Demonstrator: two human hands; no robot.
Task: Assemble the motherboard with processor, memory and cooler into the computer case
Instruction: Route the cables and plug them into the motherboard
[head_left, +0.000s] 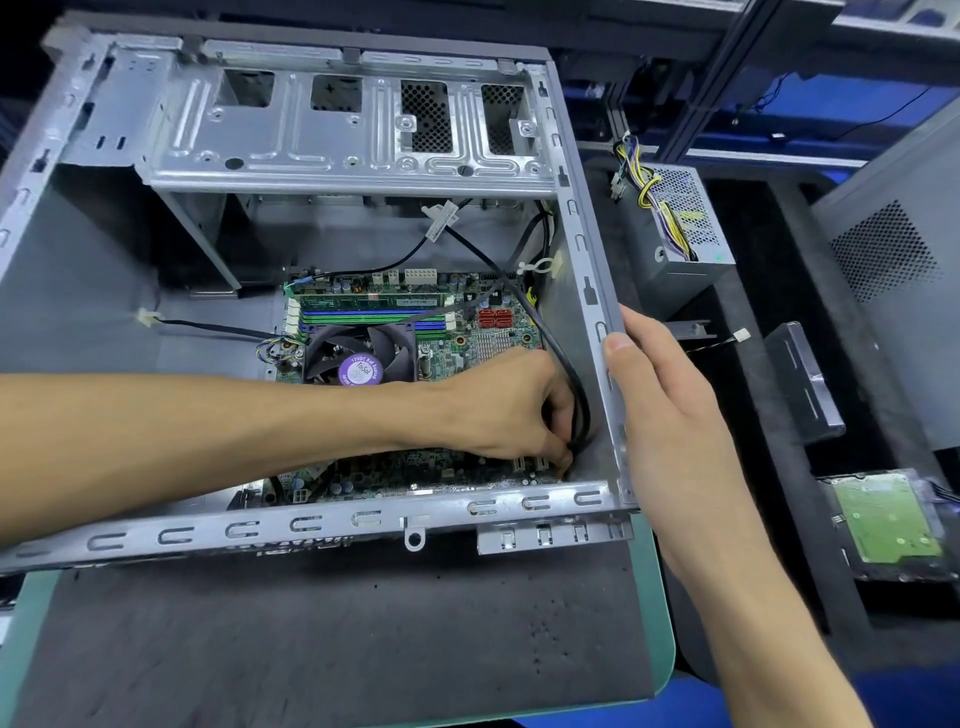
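The open grey computer case (322, 522) lies on a dark mat. Inside it sits the green motherboard (452, 348), carrying the black cooler fan (358, 358) with a purple label and a memory stick (371, 301) in the slots behind it. My left hand (511, 408) reaches across the board to its front right corner, fingers curled down around a black cable (563, 364) near the case wall. My right hand (660, 395) grips the case's right wall from outside, thumb over the rim.
A drive cage (332, 135) spans the case's far side. A power supply (680, 228) with yellow and black wires stands right of the case. A bare hard drive (888, 525) lies at the right edge, next to a metal bracket (802, 384). A grey side panel (904, 270) leans at far right.
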